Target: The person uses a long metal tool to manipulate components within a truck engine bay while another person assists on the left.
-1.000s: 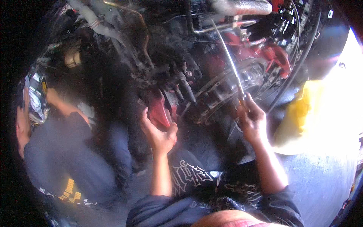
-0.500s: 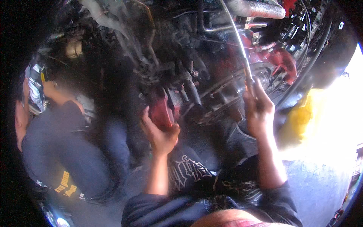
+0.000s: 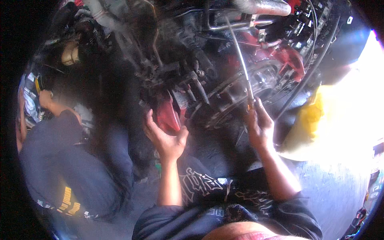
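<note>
Gripping a long, thin metal rod (image 3: 241, 60) near its lower end, our right hand (image 3: 260, 126) stays closed around it in front of the engine's round, ribbed metal casing (image 3: 244, 90). From the fist the rod runs up and slightly left across the casing, toward the dark tubes and the grey pipe (image 3: 262, 6) at the top of the head view. Our left hand (image 3: 166, 138) is open, palm up and fingers spread, cupped under a smooth red part (image 3: 168, 116) that hangs below the greasy black machinery (image 3: 176, 72); we cannot tell whether the fingertips touch it.

Compared with half a second ago, the right hand sits a little lower and nearer the casing's rim, and the rod leans less steeply. The left hand has hardly moved and keeps its cupped shape under the red part.

Red painted pieces (image 3: 290, 60) show to the right of the casing, glossy against dull, oily metal. A curved black hose (image 3: 316, 68) sweeps down that side, and a bright yellow cloth (image 3: 308, 120) lies near it in harsh light. At left, another person in a dark blue shirt (image 3: 60, 160) reaches a hand (image 3: 45, 98) toward shelves, well apart from our hands.
</note>
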`<state>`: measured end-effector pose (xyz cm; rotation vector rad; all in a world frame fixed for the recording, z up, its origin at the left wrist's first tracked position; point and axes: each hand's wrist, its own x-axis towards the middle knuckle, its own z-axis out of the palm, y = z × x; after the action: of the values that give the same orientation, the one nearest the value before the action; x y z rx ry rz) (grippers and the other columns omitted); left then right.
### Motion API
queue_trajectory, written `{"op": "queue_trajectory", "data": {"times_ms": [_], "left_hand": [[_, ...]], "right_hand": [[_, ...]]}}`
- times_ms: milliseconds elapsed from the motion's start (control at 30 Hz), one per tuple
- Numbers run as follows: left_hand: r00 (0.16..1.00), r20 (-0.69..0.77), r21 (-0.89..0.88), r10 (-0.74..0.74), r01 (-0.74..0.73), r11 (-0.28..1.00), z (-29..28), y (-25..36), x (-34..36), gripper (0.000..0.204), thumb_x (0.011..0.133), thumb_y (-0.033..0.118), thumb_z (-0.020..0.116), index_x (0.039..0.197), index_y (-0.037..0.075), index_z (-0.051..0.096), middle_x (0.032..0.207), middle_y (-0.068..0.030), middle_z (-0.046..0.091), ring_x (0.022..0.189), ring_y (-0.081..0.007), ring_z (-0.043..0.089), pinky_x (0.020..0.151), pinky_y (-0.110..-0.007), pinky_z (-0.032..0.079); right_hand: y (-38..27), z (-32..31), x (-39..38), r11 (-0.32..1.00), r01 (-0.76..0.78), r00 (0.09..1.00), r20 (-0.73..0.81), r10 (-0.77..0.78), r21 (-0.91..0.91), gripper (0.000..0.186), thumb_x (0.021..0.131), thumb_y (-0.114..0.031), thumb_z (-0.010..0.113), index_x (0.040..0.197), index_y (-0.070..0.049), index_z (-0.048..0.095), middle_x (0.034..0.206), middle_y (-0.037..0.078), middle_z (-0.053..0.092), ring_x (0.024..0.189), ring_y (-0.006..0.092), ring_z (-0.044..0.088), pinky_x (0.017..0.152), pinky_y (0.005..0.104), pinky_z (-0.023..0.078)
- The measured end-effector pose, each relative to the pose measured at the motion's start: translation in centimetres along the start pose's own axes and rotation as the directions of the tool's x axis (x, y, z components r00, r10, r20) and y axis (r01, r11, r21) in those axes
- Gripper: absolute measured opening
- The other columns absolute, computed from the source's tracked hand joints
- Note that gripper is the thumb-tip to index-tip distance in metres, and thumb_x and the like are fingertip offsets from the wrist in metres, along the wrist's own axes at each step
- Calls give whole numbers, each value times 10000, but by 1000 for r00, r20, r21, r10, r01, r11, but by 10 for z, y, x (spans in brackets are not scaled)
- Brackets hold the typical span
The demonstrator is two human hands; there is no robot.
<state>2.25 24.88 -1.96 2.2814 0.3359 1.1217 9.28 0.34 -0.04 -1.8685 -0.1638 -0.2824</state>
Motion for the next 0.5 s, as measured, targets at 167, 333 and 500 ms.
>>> {"op": "queue_trajectory", "data": {"times_ms": [167,333,500], "left_hand": [[1000,-10,17,15,-15,1000,0,-1,1,920,595,244,741,1367,-16,314,1320,-271,372,1250,-441,351,1059,-532,266],[1000,3,4,21,-21,1000,-1,-2,2,924,593,256,744,1363,-23,318,1305,-271,387,1241,-439,360,1056,-530,268],[1000,10,-2,25,-25,1000,-1,-3,1,933,590,265,751,1365,-24,317,1304,-269,389,1239,-435,362,1055,-528,266]], "right_hand": [[0,-3,-4,1000,-17,1000,0,17,-15,413,961,-154,535,1333,19,492,1132,204,660,1013,138,605,880,276,462],[5,0,-5,998,-13,1000,-14,14,60,426,958,-158,547,1339,23,486,1117,189,667,1010,123,595,878,265,458],[8,-3,-7,992,-54,998,-37,59,116,428,961,-173,547,1343,10,488,1140,184,664,1026,126,594,890,270,454]]}}
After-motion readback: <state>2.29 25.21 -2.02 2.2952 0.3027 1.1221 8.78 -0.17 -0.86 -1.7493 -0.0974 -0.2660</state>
